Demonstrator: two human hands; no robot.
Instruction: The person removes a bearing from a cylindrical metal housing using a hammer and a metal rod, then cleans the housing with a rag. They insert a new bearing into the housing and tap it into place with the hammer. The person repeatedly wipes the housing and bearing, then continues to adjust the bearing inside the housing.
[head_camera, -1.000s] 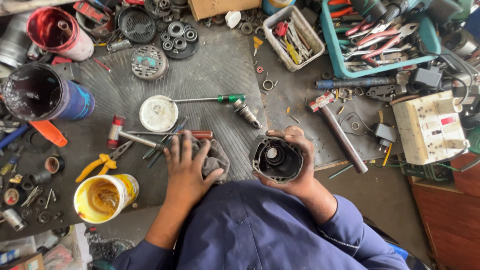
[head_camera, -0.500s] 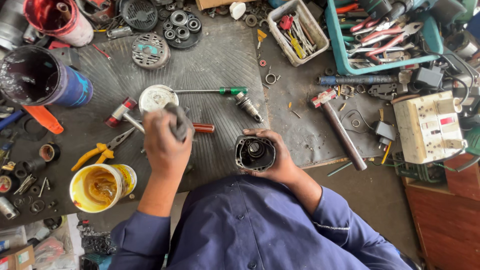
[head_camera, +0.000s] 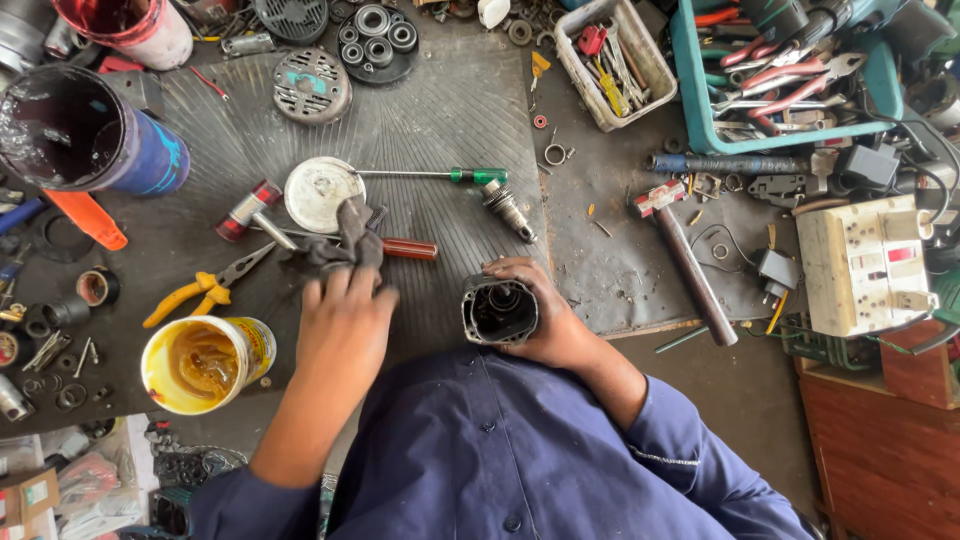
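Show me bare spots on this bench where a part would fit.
Free: the ribbed black rubber mat between the round grey vented cover and the white plastic parts bin; also mat between the green-handled screwdriver and that cover. Crowded: the left edge around the yellow grease tub, and the whole right side.

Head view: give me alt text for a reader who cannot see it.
Seen from above, a person in blue holds a dark metal motor housing in the right hand, while the left hand grips a grey rag over a ribbed mat strewn with tools, beside a yellow grease tub.
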